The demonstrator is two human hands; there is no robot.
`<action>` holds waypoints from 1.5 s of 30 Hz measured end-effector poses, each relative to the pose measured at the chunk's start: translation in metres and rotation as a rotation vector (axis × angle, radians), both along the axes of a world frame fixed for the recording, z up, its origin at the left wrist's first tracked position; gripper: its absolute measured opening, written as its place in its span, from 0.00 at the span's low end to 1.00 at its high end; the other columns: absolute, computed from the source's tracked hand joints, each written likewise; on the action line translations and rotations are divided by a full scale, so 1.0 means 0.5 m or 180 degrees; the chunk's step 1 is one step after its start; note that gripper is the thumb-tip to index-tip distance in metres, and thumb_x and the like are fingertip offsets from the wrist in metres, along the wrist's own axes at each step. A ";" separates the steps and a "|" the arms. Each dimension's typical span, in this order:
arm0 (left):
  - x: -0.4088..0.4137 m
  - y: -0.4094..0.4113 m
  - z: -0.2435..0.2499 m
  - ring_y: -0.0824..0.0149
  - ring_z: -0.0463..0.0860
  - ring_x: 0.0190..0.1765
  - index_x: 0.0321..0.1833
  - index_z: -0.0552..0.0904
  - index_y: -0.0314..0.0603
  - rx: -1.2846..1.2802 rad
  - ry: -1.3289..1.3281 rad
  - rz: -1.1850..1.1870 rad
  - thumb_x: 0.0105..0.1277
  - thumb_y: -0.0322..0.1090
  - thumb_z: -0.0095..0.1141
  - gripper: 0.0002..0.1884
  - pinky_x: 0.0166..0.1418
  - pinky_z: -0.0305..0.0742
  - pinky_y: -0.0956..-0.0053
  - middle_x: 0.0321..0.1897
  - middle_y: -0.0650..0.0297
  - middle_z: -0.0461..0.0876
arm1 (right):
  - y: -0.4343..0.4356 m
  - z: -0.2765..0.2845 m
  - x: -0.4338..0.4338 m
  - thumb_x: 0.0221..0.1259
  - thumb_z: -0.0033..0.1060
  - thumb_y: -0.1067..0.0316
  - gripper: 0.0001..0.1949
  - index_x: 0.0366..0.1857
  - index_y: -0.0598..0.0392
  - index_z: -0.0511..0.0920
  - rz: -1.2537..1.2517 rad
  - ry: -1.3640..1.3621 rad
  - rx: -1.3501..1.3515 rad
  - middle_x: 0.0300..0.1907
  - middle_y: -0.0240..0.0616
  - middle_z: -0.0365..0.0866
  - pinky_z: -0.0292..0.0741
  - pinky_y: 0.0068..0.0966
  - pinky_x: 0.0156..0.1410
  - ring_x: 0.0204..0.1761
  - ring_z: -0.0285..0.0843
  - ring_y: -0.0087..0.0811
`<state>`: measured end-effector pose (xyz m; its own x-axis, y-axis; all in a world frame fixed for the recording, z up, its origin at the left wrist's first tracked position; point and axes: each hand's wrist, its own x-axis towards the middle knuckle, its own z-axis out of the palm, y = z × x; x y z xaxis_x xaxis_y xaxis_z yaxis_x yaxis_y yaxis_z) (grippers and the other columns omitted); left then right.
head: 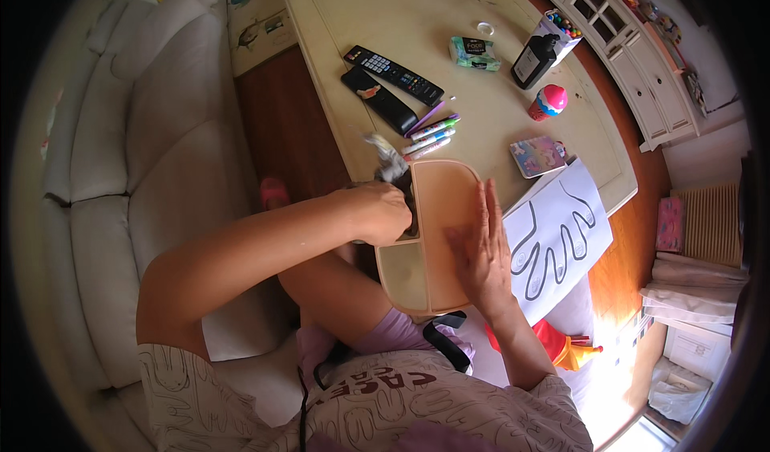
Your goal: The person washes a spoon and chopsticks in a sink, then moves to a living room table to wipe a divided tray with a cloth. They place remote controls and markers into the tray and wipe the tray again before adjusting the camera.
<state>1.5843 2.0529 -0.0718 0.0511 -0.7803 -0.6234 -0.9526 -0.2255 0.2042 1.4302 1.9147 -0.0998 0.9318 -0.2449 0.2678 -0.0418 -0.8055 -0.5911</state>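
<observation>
A peach-coloured divided tray lies at the near edge of the table, above my lap. The curled fingers of my left hand reach into its upper left compartment, where something dark shows; what they hold is hidden. Just beyond that hand is a crumpled, blurred grey-white wrapper or cloth. My right hand rests flat on the tray's right side with fingers extended, the thumb over the large compartment. To its right, a paper sheet with a thick black hand outline overhangs the table edge.
Two black remote controls and several markers lie beyond the tray. Farther right are a small notebook, a pink-topped toy, a black pump bottle and a tissue pack. A sofa stands left.
</observation>
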 end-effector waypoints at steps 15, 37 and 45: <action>0.020 -0.080 -0.076 0.56 0.81 0.48 0.36 0.88 0.41 0.1131 -0.0351 -0.0997 0.52 0.29 0.52 0.12 0.46 0.73 0.60 0.41 0.55 0.85 | -0.012 -0.013 0.014 0.57 0.63 0.63 0.35 0.69 0.56 0.58 0.0086 0.0065 -0.0153 0.69 0.55 0.56 0.74 0.42 0.58 0.63 0.66 0.57; 0.020 -0.078 -0.100 0.57 0.79 0.49 0.41 0.87 0.43 0.1331 -0.0122 -0.0620 0.53 0.31 0.51 0.14 0.47 0.71 0.59 0.46 0.56 0.82 | -0.013 -0.016 0.019 0.57 0.63 0.63 0.35 0.69 0.55 0.59 0.0153 -0.0036 -0.0160 0.66 0.56 0.59 0.73 0.42 0.59 0.61 0.67 0.58; 0.036 -0.084 -0.070 0.52 0.80 0.39 0.36 0.84 0.27 0.1790 0.0708 -0.0940 0.52 0.29 0.44 0.16 0.46 0.71 0.59 0.35 0.45 0.83 | -0.016 -0.002 0.018 0.55 0.65 0.63 0.35 0.68 0.54 0.60 0.0251 0.0038 -0.0093 0.66 0.54 0.60 0.73 0.41 0.59 0.61 0.68 0.56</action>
<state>1.6022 2.0111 -0.1068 -0.2913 -0.2952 -0.9099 -0.9394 -0.0914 0.3304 1.4391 1.9068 -0.1008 0.9511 -0.1629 0.2625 0.0155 -0.8235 -0.5671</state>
